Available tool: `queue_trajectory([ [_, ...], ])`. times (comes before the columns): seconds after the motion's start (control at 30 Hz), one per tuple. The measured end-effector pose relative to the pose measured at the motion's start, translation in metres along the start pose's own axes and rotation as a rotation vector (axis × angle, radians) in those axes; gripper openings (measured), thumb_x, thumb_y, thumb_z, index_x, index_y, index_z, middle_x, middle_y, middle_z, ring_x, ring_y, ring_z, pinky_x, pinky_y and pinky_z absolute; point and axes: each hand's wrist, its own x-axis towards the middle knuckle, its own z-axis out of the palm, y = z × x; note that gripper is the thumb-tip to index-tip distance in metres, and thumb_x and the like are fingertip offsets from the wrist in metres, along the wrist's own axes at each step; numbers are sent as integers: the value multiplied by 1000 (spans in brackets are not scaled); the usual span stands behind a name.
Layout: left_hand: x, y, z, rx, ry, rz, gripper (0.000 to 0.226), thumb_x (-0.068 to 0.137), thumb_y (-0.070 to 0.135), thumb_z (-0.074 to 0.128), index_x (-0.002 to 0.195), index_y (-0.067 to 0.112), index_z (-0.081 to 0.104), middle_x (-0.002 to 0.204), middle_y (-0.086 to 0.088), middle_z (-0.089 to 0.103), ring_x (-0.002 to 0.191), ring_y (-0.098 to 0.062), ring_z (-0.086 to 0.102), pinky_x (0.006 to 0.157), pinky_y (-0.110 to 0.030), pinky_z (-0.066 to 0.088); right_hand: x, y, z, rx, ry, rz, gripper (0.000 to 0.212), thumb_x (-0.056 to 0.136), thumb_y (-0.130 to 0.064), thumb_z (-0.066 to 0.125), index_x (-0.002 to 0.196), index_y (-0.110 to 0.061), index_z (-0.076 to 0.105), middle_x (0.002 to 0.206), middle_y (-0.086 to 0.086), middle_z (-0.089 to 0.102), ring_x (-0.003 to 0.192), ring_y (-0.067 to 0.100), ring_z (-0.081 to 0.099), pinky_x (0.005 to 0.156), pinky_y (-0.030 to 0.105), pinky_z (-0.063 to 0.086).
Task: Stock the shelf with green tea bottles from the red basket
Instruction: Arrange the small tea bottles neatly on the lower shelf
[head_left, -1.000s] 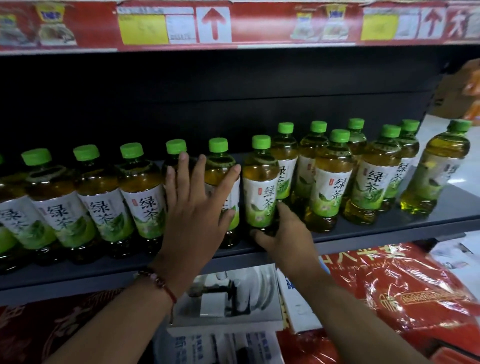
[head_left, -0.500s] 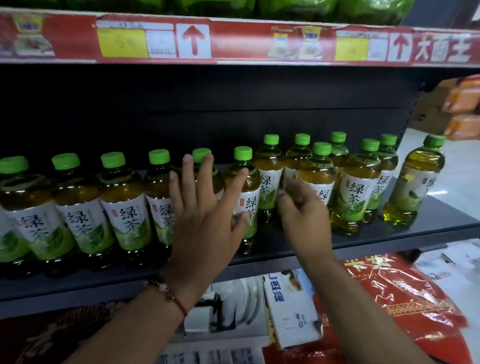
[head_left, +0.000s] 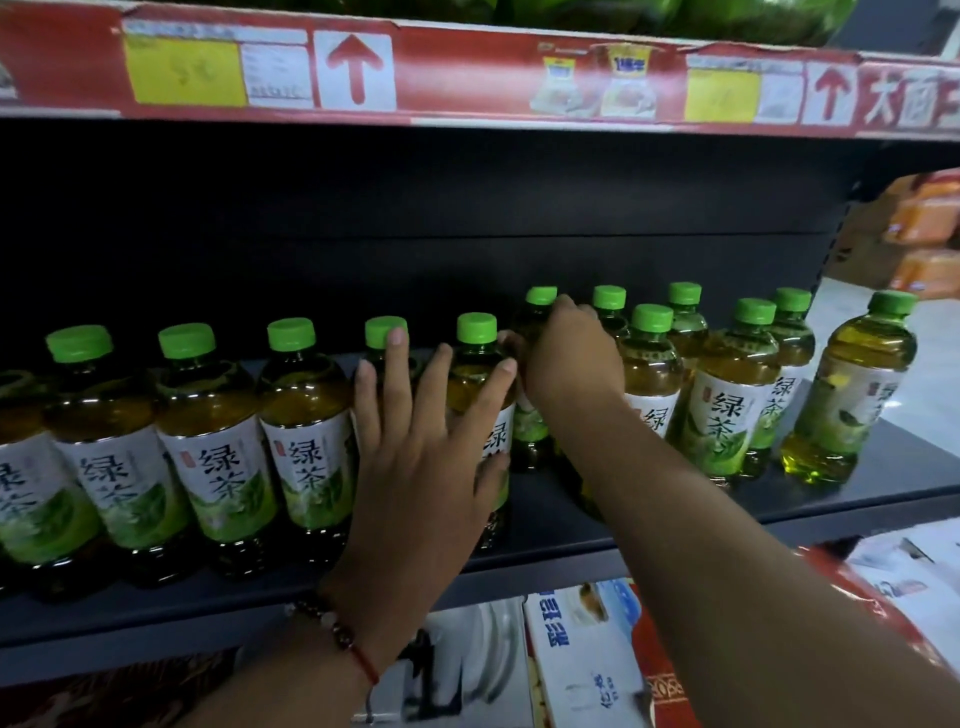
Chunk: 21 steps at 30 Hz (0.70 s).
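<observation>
1. Head view: a dark shelf (head_left: 597, 525) carries a row of green tea bottles (head_left: 218, 441) with green caps and white-and-green labels, standing upright from the left edge to the right end.
2. The left hand (head_left: 415, 467) lies flat against the front bottles near the middle of the row, its fingers (head_left: 397, 374) straight and spread; a beaded bracelet (head_left: 332, 631) with a red cord circles the wrist.
3. The right hand (head_left: 569, 358) reaches further in and wraps the upper part of a rear bottle (head_left: 530, 431), with fingers curled round it just below its green cap (head_left: 540, 295).
4. A lone bottle (head_left: 852, 395) stands apart at the right end.
5. Above runs a red price strip (head_left: 467, 78) with yellow tags and arrows.
6. Below the shelf sit boxes (head_left: 587, 660) and red packaging (head_left: 670, 680).
</observation>
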Motion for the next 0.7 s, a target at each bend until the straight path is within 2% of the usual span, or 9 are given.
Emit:
queue_trajectory([
  [0.1,-1,1,0,-15,6,-3,74,84,36,74,150,30,41,151,-20,42,150,-44,12,120,-63,9,-3,1,-4,-61,21,-31,44,94,-25,63,129,-3,46,137,16,44,118,36,56,79,34,41],
  [0.27,-1,5,0,-29,4,-16,72,85,33,73,150,30,41,152,-19,41,150,-43,10,120,-61,8,-10,7,-17,-51,68,-70,48,84,-35,71,116,-4,53,120,16,56,106,36,60,73,31,38],
  [0.43,1,7,-1,-24,-3,-25,71,86,33,70,150,30,40,152,-19,40,151,-43,10,121,-61,7,-25,21,-27,-43,158,-143,41,74,-40,73,98,-8,61,95,11,64,82,32,64,68,39,55],
  [0.57,-3,7,-2,-39,-5,-28,70,88,32,68,151,30,39,154,-19,39,151,-43,8,121,-59,4,-39,29,-37,-20,147,-166,38,70,-46,73,83,-12,62,80,8,65,71,29,63,57,37,50],
  [0.63,-3,6,-1,-37,-7,-19,71,88,32,69,152,30,39,154,-19,38,151,-43,8,122,-58,4,-44,33,-42,43,108,-160,41,71,-47,76,93,-14,66,89,6,69,80,25,66,66,40,55],
  [0.7,-4,5,0,-33,2,-14,72,87,32,69,152,29,38,154,-19,38,151,-43,9,122,-59,5,-48,35,-44,51,75,-152,56,77,-48,76,119,-16,62,115,6,66,102,23,64,82,39,55],
])
